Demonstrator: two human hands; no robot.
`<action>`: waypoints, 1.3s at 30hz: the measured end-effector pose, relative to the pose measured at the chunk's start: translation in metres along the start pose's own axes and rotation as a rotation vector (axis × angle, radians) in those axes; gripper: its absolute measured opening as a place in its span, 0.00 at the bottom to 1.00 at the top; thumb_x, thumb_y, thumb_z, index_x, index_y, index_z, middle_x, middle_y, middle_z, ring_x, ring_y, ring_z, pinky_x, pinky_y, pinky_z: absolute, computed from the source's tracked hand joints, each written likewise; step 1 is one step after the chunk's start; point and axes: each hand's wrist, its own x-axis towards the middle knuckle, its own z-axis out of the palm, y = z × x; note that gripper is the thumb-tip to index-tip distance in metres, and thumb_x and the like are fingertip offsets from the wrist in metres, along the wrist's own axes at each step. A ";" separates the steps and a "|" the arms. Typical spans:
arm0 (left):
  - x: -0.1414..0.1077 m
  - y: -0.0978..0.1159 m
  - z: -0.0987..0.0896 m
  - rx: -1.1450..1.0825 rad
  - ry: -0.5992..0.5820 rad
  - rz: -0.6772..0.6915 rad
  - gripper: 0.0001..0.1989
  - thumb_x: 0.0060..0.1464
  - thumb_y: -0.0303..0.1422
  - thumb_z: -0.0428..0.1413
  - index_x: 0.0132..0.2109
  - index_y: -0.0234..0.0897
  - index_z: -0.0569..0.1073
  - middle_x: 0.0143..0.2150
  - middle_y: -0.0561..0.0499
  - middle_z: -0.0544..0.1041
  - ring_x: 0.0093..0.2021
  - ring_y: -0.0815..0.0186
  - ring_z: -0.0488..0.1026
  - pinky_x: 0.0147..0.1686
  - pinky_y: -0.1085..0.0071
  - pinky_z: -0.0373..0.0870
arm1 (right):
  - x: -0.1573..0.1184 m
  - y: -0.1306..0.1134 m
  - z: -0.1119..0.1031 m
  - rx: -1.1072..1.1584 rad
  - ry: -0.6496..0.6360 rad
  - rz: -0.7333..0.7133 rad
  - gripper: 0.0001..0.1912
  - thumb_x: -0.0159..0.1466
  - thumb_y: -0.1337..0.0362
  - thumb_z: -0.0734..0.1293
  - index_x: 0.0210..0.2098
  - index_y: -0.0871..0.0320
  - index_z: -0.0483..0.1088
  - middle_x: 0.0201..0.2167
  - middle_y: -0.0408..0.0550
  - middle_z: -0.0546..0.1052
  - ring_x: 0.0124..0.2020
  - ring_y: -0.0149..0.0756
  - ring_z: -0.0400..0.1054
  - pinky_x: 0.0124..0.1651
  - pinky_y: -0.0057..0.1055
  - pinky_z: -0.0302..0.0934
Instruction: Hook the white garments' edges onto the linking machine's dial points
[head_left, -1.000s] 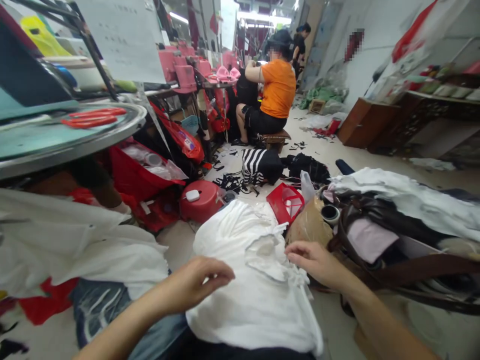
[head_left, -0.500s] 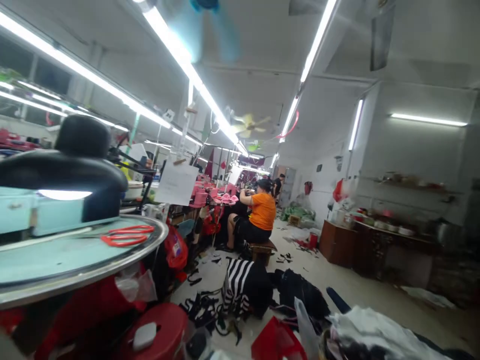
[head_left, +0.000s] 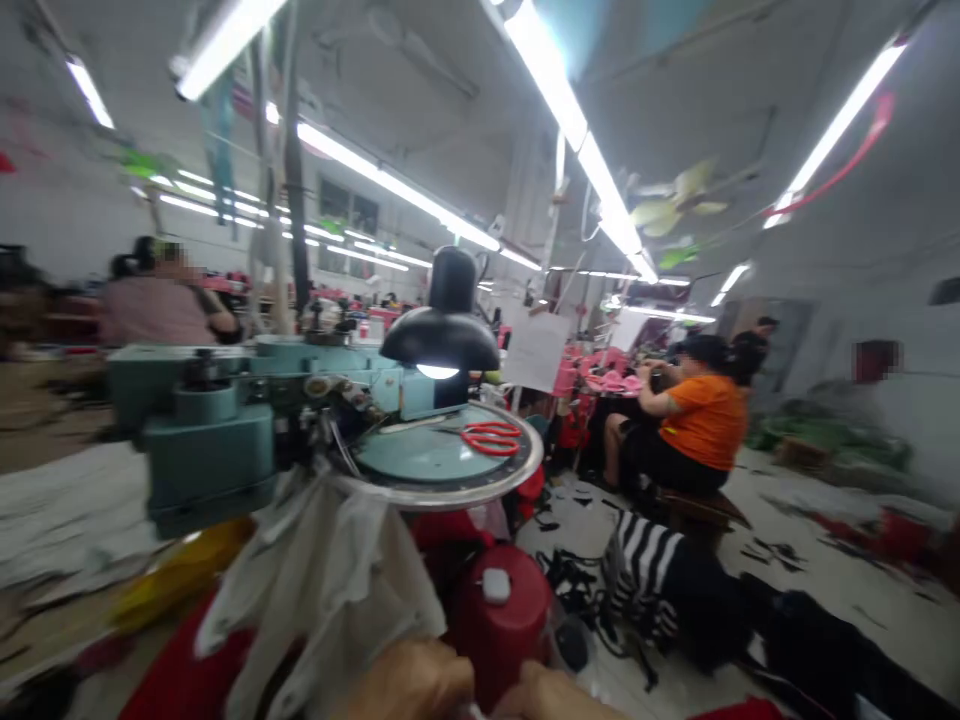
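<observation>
In the head view, the left hand (head_left: 405,682) and right hand (head_left: 551,697) sit cut off at the bottom edge, grip unclear, just below white cloth (head_left: 330,590) hanging beneath a teal overlock sewing machine (head_left: 210,430); a second ago, both hung half-open above cloth lying flat.

1. A single head-worn camera looks out from the person's own head, above the person's hands (head_left: 450,688), which show only at the bottom edge.
2. It faces forward along the workshop, tipped upward and rolled slightly, taking in the fluorescent tube lights (head_left: 570,110).
3. Closest in view is the teal overlock sewing machine (head_left: 210,430), just ahead; the co-worker in an orange shirt (head_left: 705,420) sits farther off, right of centre.
</observation>
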 end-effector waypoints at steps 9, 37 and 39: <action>-0.017 0.020 -0.128 0.022 -0.059 -0.356 0.09 0.61 0.36 0.54 0.36 0.37 0.75 0.31 0.53 0.77 0.32 0.67 0.73 0.28 0.74 0.58 | 0.087 -0.060 -0.061 0.404 0.077 0.202 0.02 0.61 0.66 0.70 0.31 0.55 0.76 0.30 0.43 0.78 0.33 0.34 0.71 0.36 0.26 0.59; 0.007 -0.013 -0.156 0.550 0.531 0.312 0.11 0.59 0.29 0.60 0.48 0.29 0.76 0.45 0.42 0.76 0.41 0.60 0.75 0.40 0.63 0.75 | 0.105 -0.086 -0.068 0.173 0.718 0.184 0.04 0.61 0.65 0.71 0.30 0.56 0.74 0.26 0.40 0.76 0.29 0.30 0.70 0.34 0.25 0.61; 0.008 -0.012 -0.154 0.502 0.551 0.295 0.10 0.59 0.28 0.61 0.48 0.31 0.76 0.44 0.44 0.77 0.41 0.61 0.75 0.42 0.63 0.75 | 0.105 -0.089 -0.069 0.172 0.719 0.168 0.04 0.62 0.65 0.71 0.30 0.55 0.75 0.26 0.40 0.76 0.29 0.30 0.70 0.34 0.25 0.61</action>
